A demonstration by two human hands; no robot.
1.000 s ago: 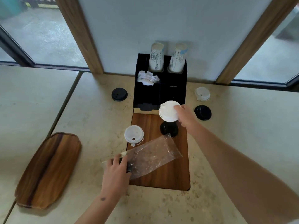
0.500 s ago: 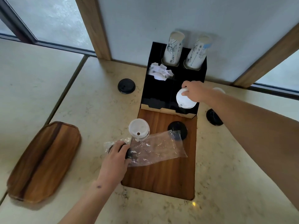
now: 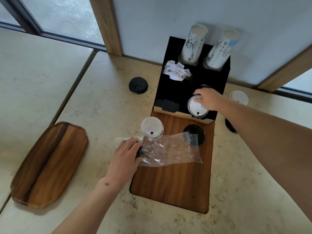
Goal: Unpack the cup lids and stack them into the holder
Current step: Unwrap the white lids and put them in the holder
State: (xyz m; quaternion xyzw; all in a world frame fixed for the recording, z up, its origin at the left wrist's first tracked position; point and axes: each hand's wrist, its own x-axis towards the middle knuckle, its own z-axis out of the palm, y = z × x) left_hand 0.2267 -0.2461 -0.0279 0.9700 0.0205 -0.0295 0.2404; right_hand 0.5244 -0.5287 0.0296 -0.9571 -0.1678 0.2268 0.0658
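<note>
The right hand [image 3: 208,98] has carried the white lid [image 3: 196,107] from above the wooden board [image 3: 173,179] a second ago into the front right compartment of the black holder [image 3: 170,98], fingers curled over the lid's far rim. The left hand [image 3: 125,157], at 7 o'clock from the holder, stays closed on the mouth of the clear plastic bag [image 3: 170,149]; something dark sits under its fingers. Another white lid [image 3: 152,128] lies at 12 o'clock from that hand, and 1 black lid [image 3: 194,134] at the bag's far end.
</note>
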